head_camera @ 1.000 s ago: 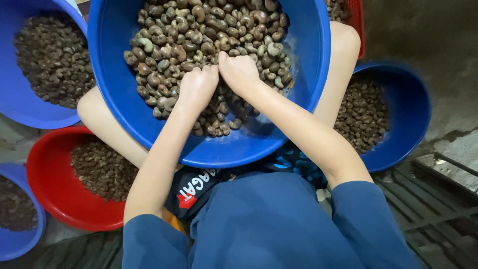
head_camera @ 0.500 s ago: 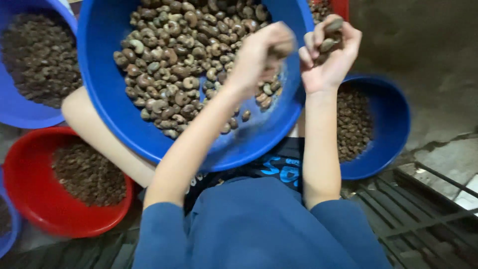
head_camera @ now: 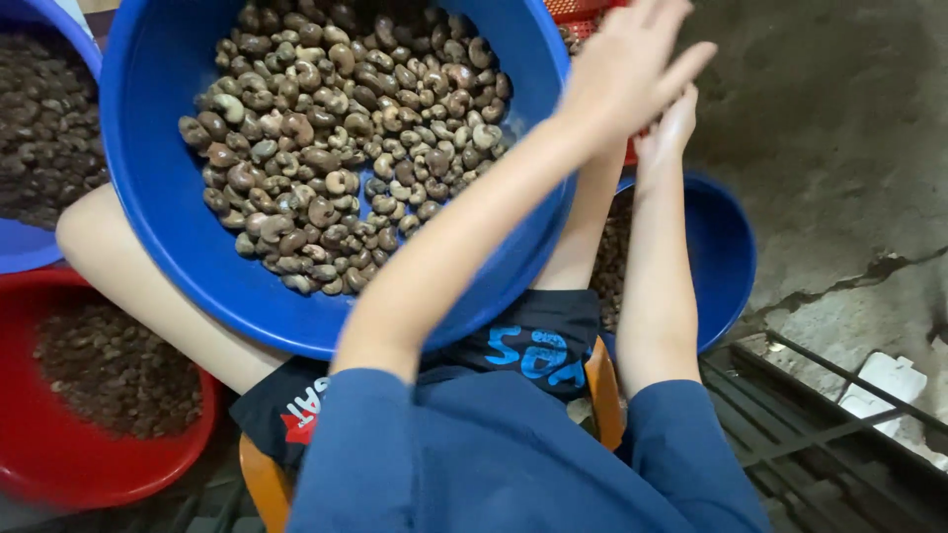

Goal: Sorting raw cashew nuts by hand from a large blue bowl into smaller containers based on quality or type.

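A large blue basin [head_camera: 148, 227] rests on my lap, filled with several brown, curved nuts in their shells [head_camera: 346, 148]. Both hands are lifted off to its right. My left hand [head_camera: 632, 69] is open with fingers spread, held above the basin's right rim. My right hand [head_camera: 670, 128] is just behind and below it, fingers stretched out and partly hidden by the left hand. I see nothing in either hand. Below them sits a smaller blue basin [head_camera: 726, 266] holding dark nuts.
A red basin [head_camera: 59, 474] of dark bits stands at the lower left, with another blue basin [head_camera: 30, 247] of dark nuts above it. I sit on an orange stool [head_camera: 604, 390]. A metal grate [head_camera: 829, 444] and grey concrete floor [head_camera: 839, 148] lie to the right.
Both hands left the nut pile and swung up to the right. The right hand held nuts half a second ago; now both hands show flat, extended fingers close together.
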